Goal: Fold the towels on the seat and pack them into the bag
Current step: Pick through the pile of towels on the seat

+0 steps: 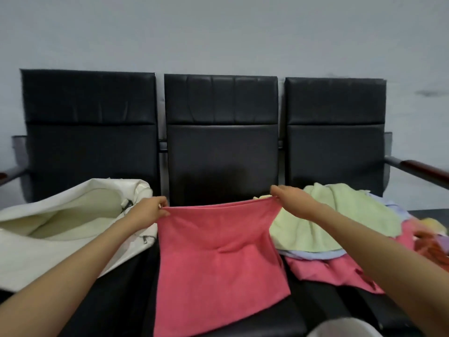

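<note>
The fingers of the left hand (151, 208) pinch the upper left corner of a pink towel (218, 263), and those of the right hand (289, 195) pinch its upper right corner. The towel hangs mid-frame over the black seat (220, 152). An open white bag (60, 227) lies at left; a heap of towels (328, 222) sits at right.

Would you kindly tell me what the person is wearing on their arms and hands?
The left hand and right hand are bare, without gloves, watch or bracelet. The left forearm and right forearm are uncovered, with no sleeve in view.
</note>
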The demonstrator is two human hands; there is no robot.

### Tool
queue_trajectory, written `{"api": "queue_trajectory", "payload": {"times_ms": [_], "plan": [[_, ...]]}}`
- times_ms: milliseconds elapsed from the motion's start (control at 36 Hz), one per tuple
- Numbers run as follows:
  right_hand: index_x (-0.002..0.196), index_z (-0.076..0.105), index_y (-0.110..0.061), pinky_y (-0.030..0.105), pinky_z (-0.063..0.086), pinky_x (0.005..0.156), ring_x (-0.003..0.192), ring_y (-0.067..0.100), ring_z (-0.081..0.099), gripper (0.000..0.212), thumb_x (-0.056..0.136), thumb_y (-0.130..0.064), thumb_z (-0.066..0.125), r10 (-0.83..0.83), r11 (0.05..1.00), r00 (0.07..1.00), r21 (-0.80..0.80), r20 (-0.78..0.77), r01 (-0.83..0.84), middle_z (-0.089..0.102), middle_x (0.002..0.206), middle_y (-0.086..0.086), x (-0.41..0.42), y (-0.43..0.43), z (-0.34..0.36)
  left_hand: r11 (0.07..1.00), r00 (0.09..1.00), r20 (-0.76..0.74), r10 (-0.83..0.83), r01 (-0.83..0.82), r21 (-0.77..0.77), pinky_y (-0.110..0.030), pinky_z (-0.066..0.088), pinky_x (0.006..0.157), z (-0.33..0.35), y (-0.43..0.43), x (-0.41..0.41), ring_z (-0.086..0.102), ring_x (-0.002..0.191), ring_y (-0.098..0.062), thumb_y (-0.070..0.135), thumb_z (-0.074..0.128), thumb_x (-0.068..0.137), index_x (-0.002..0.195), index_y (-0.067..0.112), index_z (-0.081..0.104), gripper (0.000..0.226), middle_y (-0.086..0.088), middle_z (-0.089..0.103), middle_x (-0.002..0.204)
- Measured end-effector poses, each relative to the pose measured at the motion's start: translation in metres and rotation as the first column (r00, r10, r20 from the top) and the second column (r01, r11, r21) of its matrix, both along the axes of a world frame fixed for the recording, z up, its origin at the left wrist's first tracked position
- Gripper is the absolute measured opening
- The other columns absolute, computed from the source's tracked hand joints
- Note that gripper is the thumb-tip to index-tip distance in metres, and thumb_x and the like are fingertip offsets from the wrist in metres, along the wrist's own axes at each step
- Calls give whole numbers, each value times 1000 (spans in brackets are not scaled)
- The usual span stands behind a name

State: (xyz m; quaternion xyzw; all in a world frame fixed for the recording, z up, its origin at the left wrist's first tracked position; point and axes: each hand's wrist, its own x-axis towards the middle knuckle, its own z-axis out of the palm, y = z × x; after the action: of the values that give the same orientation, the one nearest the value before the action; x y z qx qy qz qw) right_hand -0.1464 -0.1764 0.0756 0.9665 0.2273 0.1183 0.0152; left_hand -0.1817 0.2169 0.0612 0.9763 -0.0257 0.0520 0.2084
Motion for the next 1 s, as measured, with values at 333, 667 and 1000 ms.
{"api": "queue_trajectory", "payload": {"times_ms": [333, 667, 1000], "plan": [[102, 65, -11, 22, 46, 72, 80, 8, 54, 14, 97, -21, 56, 73, 389, 997, 921, -8, -21, 61, 87, -4, -58, -23, 127, 364, 960, 181, 215, 93, -927, -26, 56, 67, 113, -13, -45, 62, 79, -16, -2, 64, 87, 101, 12, 53, 23, -6, 61, 93], [86, 62, -22, 16, 45, 55, 63, 2, 49, 30, 69, -45, 69, 372, 88, 928, 996, -4, -31, 55, 76, -7, -90, -40, 140, 494, 959, 282, 17, 238, -837, -20, 58, 70, 133, -3, -73, 68, 78, -9, 0, 67, 84, 59, 16, 59, 31, 1, 67, 77], [98, 66, -9, 27, 58, 72, 85, 18, 70, 23, 76, -9, 71, 451, 317, 818, 921, -357, 227, 69, 96, 9, -41, -55, 127, 647, 996, 85, 0, 64, -760, -22, 59, 66, 113, 2, -11, 66, 79, -16, -11, 57, 87, 79, 8, 71, 25, -6, 70, 87]]}}
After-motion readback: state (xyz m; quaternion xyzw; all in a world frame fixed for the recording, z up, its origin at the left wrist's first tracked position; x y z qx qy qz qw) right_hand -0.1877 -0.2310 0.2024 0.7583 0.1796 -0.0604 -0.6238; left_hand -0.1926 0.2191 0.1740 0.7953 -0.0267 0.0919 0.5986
